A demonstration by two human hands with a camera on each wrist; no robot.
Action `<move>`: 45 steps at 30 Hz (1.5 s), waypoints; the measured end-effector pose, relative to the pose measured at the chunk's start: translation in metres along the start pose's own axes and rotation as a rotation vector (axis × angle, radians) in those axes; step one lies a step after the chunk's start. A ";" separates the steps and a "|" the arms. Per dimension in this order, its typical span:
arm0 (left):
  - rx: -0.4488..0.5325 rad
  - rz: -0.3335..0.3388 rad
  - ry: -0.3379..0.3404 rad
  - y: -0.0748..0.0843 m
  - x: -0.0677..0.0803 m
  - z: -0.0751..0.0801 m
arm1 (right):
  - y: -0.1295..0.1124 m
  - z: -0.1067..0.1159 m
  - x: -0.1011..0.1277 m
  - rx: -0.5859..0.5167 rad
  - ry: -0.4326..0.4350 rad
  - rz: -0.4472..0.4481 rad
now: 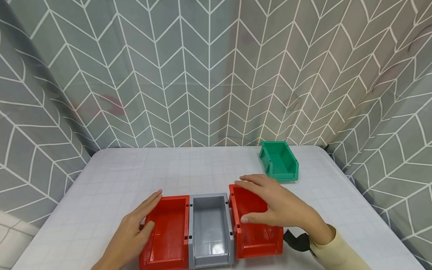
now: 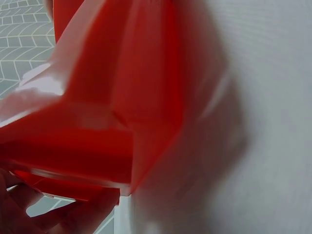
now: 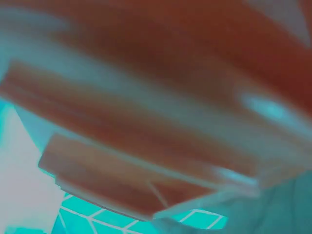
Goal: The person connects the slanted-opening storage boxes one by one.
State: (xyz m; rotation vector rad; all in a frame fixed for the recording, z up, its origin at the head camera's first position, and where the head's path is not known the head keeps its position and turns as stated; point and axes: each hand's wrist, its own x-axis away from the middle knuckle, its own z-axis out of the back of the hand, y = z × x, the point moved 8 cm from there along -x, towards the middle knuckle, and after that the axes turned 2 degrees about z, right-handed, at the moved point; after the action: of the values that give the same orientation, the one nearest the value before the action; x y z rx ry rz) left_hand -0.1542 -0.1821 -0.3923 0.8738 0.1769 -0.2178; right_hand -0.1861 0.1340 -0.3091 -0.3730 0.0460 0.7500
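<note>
Three bins stand side by side at the table's near edge in the head view: a left red bin (image 1: pixel 168 228), a grey bin (image 1: pixel 210 225) and a right red bin (image 1: pixel 258 240), which is slightly angled. My left hand (image 1: pixel 129 228) lies along the left red bin's outer side, fingers extended, thumb by its rim. The left wrist view shows fingers (image 2: pixel 73 214) at the end of a red bin (image 2: pixel 122 97). Over the right red bin reaches my right hand (image 1: pixel 273 202), its fingers straight and thumb apart; contact is unclear. The right wrist view is blurred and tinted, with bin walls (image 3: pixel 126 180).
A green bin (image 1: pixel 279 161) stands at the back right of the white-covered table (image 1: pixel 118 168). Grey patterned curtains (image 1: pixel 209 75) surround the table at the back and sides. A black strap (image 1: pixel 297 240) hangs by the right sleeve (image 1: pixel 337 251).
</note>
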 end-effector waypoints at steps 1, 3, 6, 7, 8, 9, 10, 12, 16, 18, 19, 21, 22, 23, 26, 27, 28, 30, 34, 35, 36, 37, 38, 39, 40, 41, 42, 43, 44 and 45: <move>0.003 -0.002 -0.001 0.000 0.000 0.000 | -0.002 0.000 0.002 0.022 -0.017 0.006; 0.004 -0.005 -0.003 0.000 0.001 0.000 | -0.005 0.000 0.005 0.052 -0.043 0.004; -0.006 -0.007 -0.001 0.000 0.001 0.000 | -0.009 0.004 0.010 0.057 -0.035 -0.012; -0.012 -0.007 0.001 0.001 0.001 0.000 | -0.010 0.006 0.011 0.035 -0.015 -0.015; -0.016 -0.008 0.003 0.001 0.001 0.001 | -0.012 0.008 0.012 0.005 0.008 -0.019; -0.023 -0.008 0.005 0.001 0.001 0.001 | -0.014 0.008 0.012 -0.024 0.028 -0.022; -0.029 -0.009 0.005 0.001 0.001 0.001 | -0.015 0.007 0.011 -0.045 0.040 -0.030; -0.036 -0.006 0.005 0.001 0.001 0.001 | -0.016 0.003 0.009 -0.066 0.053 -0.056; -0.034 0.008 0.000 -0.001 0.001 0.000 | -0.013 -0.011 0.003 -0.014 0.006 -0.106; -0.019 0.015 -0.002 -0.002 0.001 -0.001 | -0.012 -0.017 0.002 0.007 -0.015 -0.098; -0.016 0.016 -0.002 -0.002 0.002 -0.001 | -0.012 -0.020 0.002 0.013 -0.027 -0.092; -0.008 0.017 -0.003 -0.002 0.002 -0.001 | -0.012 -0.024 0.001 0.024 -0.045 -0.074; -0.004 0.017 -0.003 -0.003 0.002 -0.001 | -0.012 -0.025 0.001 0.032 -0.049 -0.067; -0.003 0.017 -0.003 -0.003 0.002 -0.001 | -0.012 -0.026 0.001 0.042 -0.053 -0.064; -0.004 0.018 -0.006 -0.003 0.002 -0.001 | -0.011 -0.029 0.000 0.070 -0.066 -0.067; -0.005 0.019 -0.006 -0.003 0.003 -0.001 | -0.011 -0.030 0.000 0.073 -0.069 -0.075; -0.007 0.019 -0.006 -0.002 0.003 -0.001 | -0.010 -0.031 0.001 0.074 -0.073 -0.084; -0.010 0.020 -0.006 -0.002 0.002 -0.001 | -0.010 -0.032 0.001 0.071 -0.078 -0.102; -0.016 0.024 -0.009 -0.002 0.002 0.000 | -0.009 -0.032 0.001 0.077 -0.067 -0.126; -0.018 0.025 -0.010 -0.001 0.001 0.000 | -0.009 -0.031 0.000 0.086 -0.062 -0.126; -0.018 0.025 -0.011 -0.001 0.001 -0.001 | -0.009 -0.030 0.000 0.094 -0.056 -0.126; -0.021 0.024 -0.012 -0.001 0.001 -0.001 | -0.009 -0.029 0.000 0.101 -0.051 -0.126; -0.022 0.024 -0.013 -0.001 0.000 -0.001 | -0.009 -0.029 0.000 0.105 -0.047 -0.126; -0.025 0.023 -0.012 -0.001 0.000 -0.001 | -0.009 -0.028 0.001 0.106 -0.044 -0.126; -0.029 0.023 -0.012 -0.001 -0.001 -0.001 | -0.009 -0.028 0.001 0.107 -0.042 -0.125; -0.034 0.022 -0.011 0.000 -0.001 -0.001 | -0.009 -0.028 0.001 0.106 -0.042 -0.125; -0.037 0.022 -0.009 0.000 -0.001 -0.001 | -0.009 -0.028 0.001 0.104 -0.044 -0.125; -0.041 0.023 -0.008 0.000 -0.001 -0.001 | -0.009 -0.028 0.000 0.100 -0.047 -0.127; -0.041 0.025 -0.007 0.000 -0.001 -0.001 | -0.009 -0.028 0.000 0.096 -0.050 -0.127; -0.044 0.027 -0.007 0.000 -0.001 0.000 | -0.009 -0.029 0.000 0.092 -0.053 -0.129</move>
State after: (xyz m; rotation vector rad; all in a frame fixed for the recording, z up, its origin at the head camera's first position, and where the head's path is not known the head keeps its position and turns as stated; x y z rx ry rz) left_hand -0.1555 -0.1819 -0.3924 0.8312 0.1631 -0.1911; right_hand -0.1776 0.1183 -0.3332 -0.2654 0.0065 0.6277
